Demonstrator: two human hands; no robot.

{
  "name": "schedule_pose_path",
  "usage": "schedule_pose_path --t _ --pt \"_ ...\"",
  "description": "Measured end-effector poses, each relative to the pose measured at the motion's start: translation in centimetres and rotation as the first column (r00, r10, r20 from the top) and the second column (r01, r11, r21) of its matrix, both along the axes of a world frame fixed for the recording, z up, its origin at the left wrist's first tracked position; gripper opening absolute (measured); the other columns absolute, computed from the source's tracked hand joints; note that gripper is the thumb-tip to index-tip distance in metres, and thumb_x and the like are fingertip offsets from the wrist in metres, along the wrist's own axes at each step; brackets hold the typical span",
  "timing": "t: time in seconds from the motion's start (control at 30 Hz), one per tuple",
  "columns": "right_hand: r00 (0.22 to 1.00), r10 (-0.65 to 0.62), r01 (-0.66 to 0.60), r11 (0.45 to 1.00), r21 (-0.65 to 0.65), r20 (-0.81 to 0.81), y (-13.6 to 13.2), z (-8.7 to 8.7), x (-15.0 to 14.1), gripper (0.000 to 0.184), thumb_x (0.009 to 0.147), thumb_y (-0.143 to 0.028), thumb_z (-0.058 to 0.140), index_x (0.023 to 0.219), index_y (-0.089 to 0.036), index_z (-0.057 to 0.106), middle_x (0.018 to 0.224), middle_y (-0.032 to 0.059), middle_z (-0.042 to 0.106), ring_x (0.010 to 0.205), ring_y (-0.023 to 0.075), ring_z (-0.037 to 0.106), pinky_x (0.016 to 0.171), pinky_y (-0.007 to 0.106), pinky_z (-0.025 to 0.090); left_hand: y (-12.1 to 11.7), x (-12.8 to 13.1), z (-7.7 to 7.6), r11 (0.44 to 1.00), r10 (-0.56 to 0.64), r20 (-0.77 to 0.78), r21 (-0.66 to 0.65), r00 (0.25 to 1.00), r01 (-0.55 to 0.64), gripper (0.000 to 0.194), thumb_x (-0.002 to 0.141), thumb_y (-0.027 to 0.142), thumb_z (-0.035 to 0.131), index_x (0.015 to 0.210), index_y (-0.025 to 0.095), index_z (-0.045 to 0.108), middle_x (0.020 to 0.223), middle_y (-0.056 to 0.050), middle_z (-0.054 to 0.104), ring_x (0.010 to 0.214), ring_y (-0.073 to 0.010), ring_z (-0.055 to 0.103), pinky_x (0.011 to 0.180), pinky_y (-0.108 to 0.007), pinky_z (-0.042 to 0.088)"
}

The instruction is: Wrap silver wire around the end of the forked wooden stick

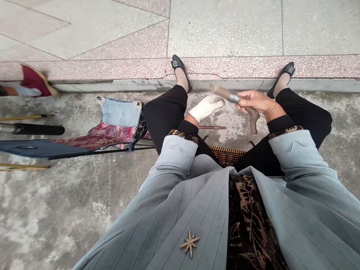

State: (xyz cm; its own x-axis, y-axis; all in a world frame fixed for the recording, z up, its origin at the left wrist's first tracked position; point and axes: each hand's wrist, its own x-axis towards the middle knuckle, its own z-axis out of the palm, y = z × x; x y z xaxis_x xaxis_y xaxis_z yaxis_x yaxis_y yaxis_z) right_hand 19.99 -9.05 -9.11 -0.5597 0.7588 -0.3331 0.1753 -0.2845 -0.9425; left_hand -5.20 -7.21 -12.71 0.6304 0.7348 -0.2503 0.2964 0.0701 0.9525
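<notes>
I sit on a low woven stool with my knees apart. My right hand, bare, is closed round a brown wooden-handled tool with a metal ferrule; its upper end points left and is blurred. My left hand wears a white glove and curls just under that upper end, touching or almost touching it. What the glove holds, if anything, is hidden. A thin reddish rod lies on the concrete between my legs.
A small folding stool with patchwork cloth stands at my left. Dark and yellow sticks lie at the far left. Someone's red shoe shows by the stone step ahead of my black shoes.
</notes>
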Motion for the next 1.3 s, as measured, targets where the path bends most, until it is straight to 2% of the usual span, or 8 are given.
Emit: schedule_pose_path --t 0.13,0.3,0.47,0.6,0.73,0.87,1.07,1.3 --pt "0.966 -0.257 0.256 0.966 0.042 0.020 0.0 -0.1 -0.3 0.061 0.071 -0.074 0.076 0.103 -0.022 0.068 0.079 0.0024 0.061 0.069 0.0167 0.054 0.064 0.029 0.049 -0.8 0.5 -0.4 0.995 -0.090 -0.013 -0.035 0.996 0.090 0.031 0.092 0.046 0.059 0.083 0.016 0.061 0.066 0.000 0.051 0.054 -0.0090 0.040 0.052 -0.023 0.031" --pt "0.921 -0.292 0.277 0.956 0.096 0.256 0.7 -1.8 -0.5 0.047 0.081 -0.062 0.072 0.100 -0.019 0.067 0.080 0.0040 0.062 0.069 0.0166 0.052 0.065 0.029 0.047 -0.9 0.8 -1.3 0.977 -0.152 -0.151 0.125 0.977 0.171 0.035 0.094 0.047 0.054 0.082 0.015 0.063 0.067 0.000 0.054 0.059 -0.0115 0.046 0.061 -0.025 0.037" --pt "0.679 -0.136 -0.112 0.952 0.285 0.722 0.8 -2.0 -0.9 0.027 0.090 -0.034 0.063 0.107 -0.016 0.074 0.088 0.0062 0.068 0.078 0.0201 0.057 0.071 0.031 0.040 -0.8 0.8 -1.4 0.920 -0.139 -0.348 0.300 0.927 0.251 0.033 0.093 0.040 0.053 0.096 0.014 0.074 0.088 -0.006 0.071 0.082 -0.0182 0.060 0.079 -0.026 0.044" --pt "0.547 0.074 -0.335 0.932 0.137 0.834 0.8 -1.8 -1.0 0.023 0.090 -0.030 0.064 0.104 -0.020 0.079 0.091 0.0085 0.071 0.079 0.0217 0.059 0.069 0.032 0.038 -0.7 0.7 -1.2 0.874 -0.182 -0.473 0.323 0.862 0.362 0.030 0.091 0.035 0.053 0.096 0.017 0.076 0.083 -0.005 0.071 0.078 -0.0188 0.060 0.074 -0.026 0.042" --pt "0.588 0.326 -0.439 0.897 -0.046 0.740 0.8 -2.2 -0.2 0.027 0.083 -0.032 0.073 0.107 -0.023 0.082 0.080 0.0045 0.071 0.073 0.0201 0.059 0.068 0.032 0.039 -0.5 0.4 -1.1 0.853 -0.247 -0.452 0.318 0.857 0.414 0.026 0.088 0.033 0.055 0.088 0.017 0.076 0.080 -0.004 0.070 0.075 -0.0180 0.059 0.074 -0.027 0.042" --pt "0.786 0.495 -0.476 0.867 -0.150 0.370 0.7 -1.6 0.7 0.045 0.077 -0.045 0.080 0.114 -0.021 0.081 0.074 0.0007 0.069 0.065 0.0148 0.055 0.066 0.030 0.043 -0.3 0.0 -0.8 0.933 -0.231 -0.235 0.222 0.944 0.284 0.023 0.089 0.033 0.059 0.088 0.014 0.072 0.084 -0.004 0.071 0.077 -0.0159 0.061 0.079 -0.026 0.046" --pt "0.986 -0.065 0.078 0.994 0.076 -0.156 0.3 0.4 1.0 0.056 0.072 -0.063 0.084 0.109 -0.021 0.075 0.077 0.0016 0.066 0.065 0.0142 0.056 0.060 0.028 0.048 -0.7 0.2 0.2 0.998 -0.008 0.174 -0.062 0.985 0.019 0.041 0.092 0.055 0.063 0.086 0.015 0.063 0.067 0.001 0.055 0.051 -0.0075 0.039 0.051 -0.022 0.036" --pt "0.920 -0.377 0.360 0.921 0.151 0.109 1.2 -2.7 0.6 0.058 0.077 -0.064 0.078 0.117 -0.022 0.074 0.076 0.0037 0.067 0.068 0.0201 0.060 0.062 0.034 0.054 -1.1 0.9 -0.4 0.994 -0.109 0.006 0.020 0.994 0.109 0.032 0.094 0.045 0.059 0.083 0.014 0.062 0.068 0.000 0.057 0.054 -0.0079 0.043 0.053 -0.022 0.034"
